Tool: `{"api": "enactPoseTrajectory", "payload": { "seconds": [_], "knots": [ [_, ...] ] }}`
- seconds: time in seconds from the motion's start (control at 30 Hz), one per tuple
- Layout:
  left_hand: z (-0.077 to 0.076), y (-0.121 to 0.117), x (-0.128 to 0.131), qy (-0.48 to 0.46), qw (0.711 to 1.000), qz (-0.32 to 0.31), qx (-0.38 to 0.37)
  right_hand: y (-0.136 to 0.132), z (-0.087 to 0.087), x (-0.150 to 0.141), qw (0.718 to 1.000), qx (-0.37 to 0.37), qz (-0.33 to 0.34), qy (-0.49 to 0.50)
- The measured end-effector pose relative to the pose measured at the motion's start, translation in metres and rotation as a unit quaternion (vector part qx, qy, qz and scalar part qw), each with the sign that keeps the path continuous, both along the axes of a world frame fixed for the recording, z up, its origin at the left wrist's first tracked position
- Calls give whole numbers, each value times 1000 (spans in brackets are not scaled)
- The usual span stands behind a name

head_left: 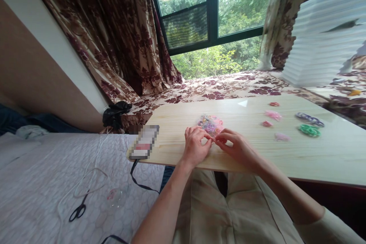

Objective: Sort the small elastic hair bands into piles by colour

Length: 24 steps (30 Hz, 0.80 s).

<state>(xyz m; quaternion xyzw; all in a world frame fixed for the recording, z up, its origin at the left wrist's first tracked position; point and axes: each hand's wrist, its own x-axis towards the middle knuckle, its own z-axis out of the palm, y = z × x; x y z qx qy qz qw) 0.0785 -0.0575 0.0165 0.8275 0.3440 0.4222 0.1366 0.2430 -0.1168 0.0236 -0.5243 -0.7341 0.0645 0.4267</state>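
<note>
My left hand (197, 143) and my right hand (233, 145) meet over the near part of the pale wooden tabletop (174, 122). Both are closed in a pinch, thumb against fingers, and their fingertips almost touch. What sits between them, perhaps a tiny pinkish thing, is too small to make out. Just beyond the fingers lies a loose heap of small multicoloured elastic bands (210, 122), partly hidden by my hands. To the right are small separate piles: red (274, 104), pink (273, 115), coral (267, 123), pale pink (282, 137), green (309, 130) and dark purple-and-white (310, 119).
A phone (144, 142) lies at the table's left end, with a black strap (140, 183) hanging down. Black scissors (77, 212) and a white cable (76, 190) rest on the quilted bed (34, 179). A white pleated shade (323, 42) stands at right, near the window.
</note>
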Motion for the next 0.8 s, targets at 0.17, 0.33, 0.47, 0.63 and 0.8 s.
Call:
{"api": "enactPoseTrajectory", "payload": {
  "seconds": [0.17, 0.33, 0.47, 0.63, 0.8],
  "knots": [
    [-1, 1, 0, -3, 1000, -9, 11, 2, -1, 3, 1000, -4, 1, 20],
    [-2, 2, 0, -22, 999, 12, 23, 5, -5, 9, 998, -15, -15, 63],
    [-4, 4, -1, -40, 998, 42, 36, 6, -2, 12, 995, -16, -43, 87],
    [-9, 7, -4, -54, 996, 62, 45, 0, 19, 44, 990, -34, -117, 75],
    [-12, 10, -5, -61, 995, 65, 47, 0, 49, 132, 957, -99, -268, 47]
  ]
}}
